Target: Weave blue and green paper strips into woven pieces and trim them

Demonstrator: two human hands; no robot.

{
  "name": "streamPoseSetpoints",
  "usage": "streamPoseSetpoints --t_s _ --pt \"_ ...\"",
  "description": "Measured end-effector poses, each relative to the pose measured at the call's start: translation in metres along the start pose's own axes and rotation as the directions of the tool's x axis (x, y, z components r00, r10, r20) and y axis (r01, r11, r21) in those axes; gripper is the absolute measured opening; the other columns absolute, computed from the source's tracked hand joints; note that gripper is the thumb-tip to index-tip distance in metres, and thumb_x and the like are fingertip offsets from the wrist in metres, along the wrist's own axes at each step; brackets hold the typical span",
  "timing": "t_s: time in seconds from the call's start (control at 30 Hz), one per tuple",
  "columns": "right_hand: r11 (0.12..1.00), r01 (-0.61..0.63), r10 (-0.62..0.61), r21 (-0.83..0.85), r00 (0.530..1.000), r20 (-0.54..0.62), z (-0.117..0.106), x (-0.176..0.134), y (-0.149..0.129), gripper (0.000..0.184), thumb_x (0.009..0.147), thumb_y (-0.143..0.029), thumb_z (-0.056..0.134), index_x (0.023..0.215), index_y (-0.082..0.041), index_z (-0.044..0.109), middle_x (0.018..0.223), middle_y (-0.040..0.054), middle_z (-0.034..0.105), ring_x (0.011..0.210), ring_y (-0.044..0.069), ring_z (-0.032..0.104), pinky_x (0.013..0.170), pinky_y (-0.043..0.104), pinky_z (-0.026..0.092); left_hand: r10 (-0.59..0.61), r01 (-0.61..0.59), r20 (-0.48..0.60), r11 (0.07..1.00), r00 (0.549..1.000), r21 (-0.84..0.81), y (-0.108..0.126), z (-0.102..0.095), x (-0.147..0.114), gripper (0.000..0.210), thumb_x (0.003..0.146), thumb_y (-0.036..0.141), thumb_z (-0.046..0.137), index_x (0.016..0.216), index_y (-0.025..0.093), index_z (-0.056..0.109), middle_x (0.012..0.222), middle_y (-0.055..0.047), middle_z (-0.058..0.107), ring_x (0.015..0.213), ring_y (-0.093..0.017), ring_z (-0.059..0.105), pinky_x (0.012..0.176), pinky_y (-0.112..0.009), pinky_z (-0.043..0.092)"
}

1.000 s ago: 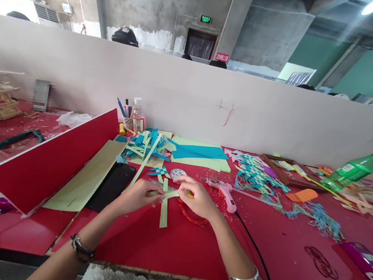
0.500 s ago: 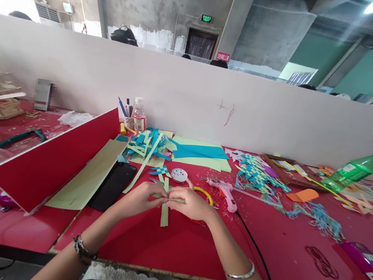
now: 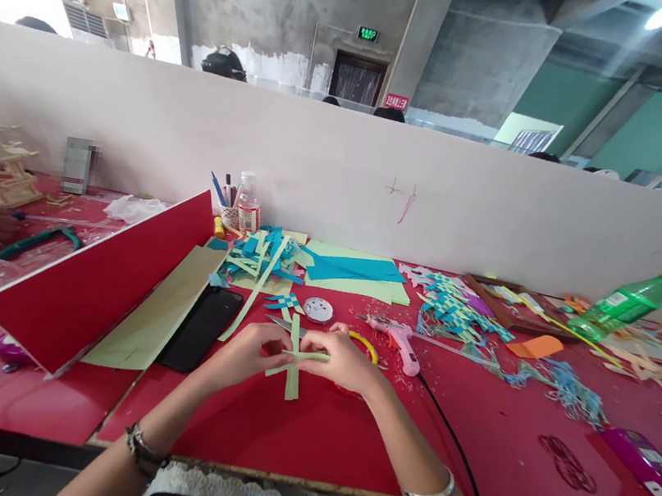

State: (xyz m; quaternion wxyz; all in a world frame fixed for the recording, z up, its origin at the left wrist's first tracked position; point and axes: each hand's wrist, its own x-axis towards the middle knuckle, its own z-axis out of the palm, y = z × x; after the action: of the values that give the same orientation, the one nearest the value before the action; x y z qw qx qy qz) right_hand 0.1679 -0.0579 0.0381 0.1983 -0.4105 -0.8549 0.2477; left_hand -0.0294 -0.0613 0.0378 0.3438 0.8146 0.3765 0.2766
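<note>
Two light-green paper strips cross between my hands; the upright paper strip (image 3: 292,381) lies over the red table top, and the other runs sideways. My left hand (image 3: 250,349) pinches the sideways strip left of the crossing, thumb and forefinger closed. From the other side, my right hand (image 3: 345,360) grips the same strip, its fingers curled. Scissors (image 3: 365,344) with a yellow handle lie partly hidden behind my right hand. Just beyond are a small white round lid (image 3: 317,310) and a little woven blue-and-green piece (image 3: 285,303).
A pink glue gun (image 3: 398,339) with a black cord lies to the right. On the left are a black phone (image 3: 200,330) and an upright red board (image 3: 96,279). Paper scraps (image 3: 261,254) pile at the back. A green bottle (image 3: 627,305) leans at far right.
My fingers have spread a little apart, and the crossing of the strips shows more between them. At far left, another person's hand has moved lower.
</note>
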Motion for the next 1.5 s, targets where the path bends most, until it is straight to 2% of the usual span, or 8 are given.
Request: streamPoseSetpoints --t_s 0.1,0.23,0.4,0.53,0.73,0.9,1.0,1.5 --pt "0.996 -0.08 0.081 0.04 0.996 -0.021 0.0 -0.003 -0.003 0.031 0.076 -0.047 0.051 0.099 -0.026 0.055 0.069 -0.0008 0.06 0.084 0.018 0.044 0.077 0.03 0.033 0.002 -0.003 -0.02 0.998 1.0 -0.07 -0.003 0.002 -0.001 0.017 0.077 0.031 0.052 0.075 0.015 0.057 0.071 -0.001 0.055 0.066 -0.012 0.051 0.062 -0.023 0.041" --pt "0.995 -0.095 0.097 0.028 0.992 -0.082 0.001 -0.003 -0.004 0.027 0.081 -0.044 0.046 0.089 -0.024 0.062 0.072 0.0006 0.061 0.083 0.018 0.045 0.076 0.03 0.032 -0.087 0.076 -0.033 0.963 0.996 -0.259 -0.01 0.005 -0.004 0.031 0.075 0.035 0.054 0.099 0.016 0.052 0.085 -0.003 0.056 0.069 -0.012 0.053 0.064 -0.024 0.044" --pt "0.995 -0.073 0.085 0.062 0.974 -0.212 0.004 -0.001 -0.003 0.024 0.081 -0.04 0.048 0.075 -0.022 0.063 0.071 -0.0015 0.064 0.079 0.017 0.048 0.079 0.031 0.029 -0.286 0.335 0.175 0.82 0.942 -0.465 -0.016 0.011 -0.005 0.04 0.071 0.044 0.056 0.096 0.013 0.051 0.074 -0.003 0.058 0.063 -0.013 0.056 0.059 -0.026 0.046" --pt "0.993 -0.038 0.063 0.11 0.972 -0.228 0.004 -0.001 -0.002 0.021 0.08 -0.038 0.051 0.073 -0.021 0.062 0.063 -0.0039 0.063 0.063 0.012 0.052 0.089 0.035 0.023 -0.247 0.243 0.054 0.854 0.968 -0.46 -0.02 0.013 -0.002 0.029 0.073 0.041 0.054 0.07 0.012 0.055 0.063 0.0 0.057 0.053 -0.008 0.051 0.055 -0.021 0.042" --pt "0.984 -0.034 0.053 0.177 0.993 -0.105 0.003 -0.002 -0.003 0.023 0.081 -0.039 0.049 0.075 -0.022 0.063 0.05 -0.0056 0.059 0.054 0.011 0.054 0.094 0.038 0.019 -0.258 0.24 0.016 0.871 0.966 -0.429 -0.015 0.011 0.001 0.024 0.072 0.036 0.054 0.077 0.012 0.06 0.062 0.0 0.059 0.052 -0.01 0.053 0.054 -0.021 0.042" --pt "0.97 -0.036 0.056 0.242 0.996 -0.075 0.006 -0.001 -0.004 0.026 0.08 -0.039 0.049 0.066 -0.018 0.056 0.049 -0.0056 0.051 0.049 0.008 0.045 0.067 0.025 0.036 -0.235 0.218 0.011 0.884 0.972 -0.414 -0.01 0.009 0.0 0.028 0.076 0.037 0.05 0.085 0.012 0.062 0.056 0.001 0.058 0.054 -0.011 0.056 0.058 -0.022 0.042" --pt "0.96 -0.067 0.094 0.272 0.992 -0.087 0.008 0.0 -0.004 0.03 0.078 -0.041 0.049 0.062 -0.017 0.051 0.05 -0.0059 0.043 0.047 0.007 0.038 0.047 0.02 0.028 -0.262 0.219 -0.048 0.883 0.964 -0.415 -0.012 0.008 -0.002 0.031 0.077 0.039 0.048 0.086 0.013 0.06 0.056 0.001 0.058 0.055 -0.012 0.057 0.06 -0.023 0.042" --pt "0.98 -0.043 0.075 0.192 0.984 -0.161 0.008 0.0 -0.008 0.022 0.077 -0.037 0.052 0.073 -0.016 0.06 0.064 -0.0031 0.055 0.06 0.009 0.045 0.055 0.019 0.031 -0.202 0.097 -0.218 0.905 0.955 -0.414 -0.013 0.015 -0.004 0.03 0.07 0.035 0.058 0.091 0.014 0.056 0.067 0.002 0.051 0.064 -0.011 0.051 0.06 -0.022 0.04"
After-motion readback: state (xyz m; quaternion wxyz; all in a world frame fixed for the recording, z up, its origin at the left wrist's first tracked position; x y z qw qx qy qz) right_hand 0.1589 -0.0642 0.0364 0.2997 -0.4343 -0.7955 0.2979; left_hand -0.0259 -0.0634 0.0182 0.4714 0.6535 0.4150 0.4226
